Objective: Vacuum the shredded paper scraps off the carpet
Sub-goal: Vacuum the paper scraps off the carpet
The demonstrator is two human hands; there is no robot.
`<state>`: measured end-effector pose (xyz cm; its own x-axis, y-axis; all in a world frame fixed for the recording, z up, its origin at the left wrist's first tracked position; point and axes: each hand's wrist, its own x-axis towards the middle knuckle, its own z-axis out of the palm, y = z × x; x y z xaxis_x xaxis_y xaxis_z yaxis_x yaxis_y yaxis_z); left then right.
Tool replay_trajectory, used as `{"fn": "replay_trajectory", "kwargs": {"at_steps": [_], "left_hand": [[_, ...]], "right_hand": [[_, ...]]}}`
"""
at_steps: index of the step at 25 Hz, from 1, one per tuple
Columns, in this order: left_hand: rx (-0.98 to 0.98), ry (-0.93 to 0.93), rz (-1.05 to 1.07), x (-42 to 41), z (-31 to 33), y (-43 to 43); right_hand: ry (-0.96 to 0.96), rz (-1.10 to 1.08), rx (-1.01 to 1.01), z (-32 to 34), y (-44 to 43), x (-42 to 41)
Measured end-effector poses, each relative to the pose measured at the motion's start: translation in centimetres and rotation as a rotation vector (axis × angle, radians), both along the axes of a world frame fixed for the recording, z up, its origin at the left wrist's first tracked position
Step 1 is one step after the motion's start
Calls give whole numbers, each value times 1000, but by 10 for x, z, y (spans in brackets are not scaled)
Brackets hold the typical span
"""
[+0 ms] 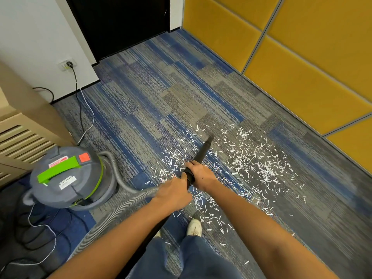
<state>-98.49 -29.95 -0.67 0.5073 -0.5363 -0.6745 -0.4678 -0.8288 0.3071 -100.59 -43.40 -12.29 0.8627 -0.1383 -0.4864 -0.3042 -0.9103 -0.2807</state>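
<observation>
White shredded paper scraps (247,164) lie scattered over the blue and grey striped carpet (153,93), from beside my shoe out toward the yellow wall. A black vacuum nozzle (203,151) points forward and down, its tip among the scraps. My right hand (201,175) grips the nozzle's black collar. Just behind it, my left hand (174,193) holds the end of the grey ribbed hose (112,214). The hose runs back to a grey canister vacuum (68,178) with a green handle, standing at my left.
Yellow padded wall panels (302,63) close off the right side. A dark door (120,23) stands at the far end. A beige slatted cabinet (22,133) is at the left. Black and white cords (80,109) run from a wall socket (68,64) across the floor.
</observation>
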Motion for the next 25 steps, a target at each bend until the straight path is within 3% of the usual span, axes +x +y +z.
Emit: {"fn": "replay_trajectory", "kwargs": {"at_steps": [6,25], "left_hand": [[0,-3,-45,-4,-2,4],[7,-44,121,28,0,33]], "right_hand": [[33,-34,-27,1,5,-9],[-21,57,56,-2,37,49]]}}
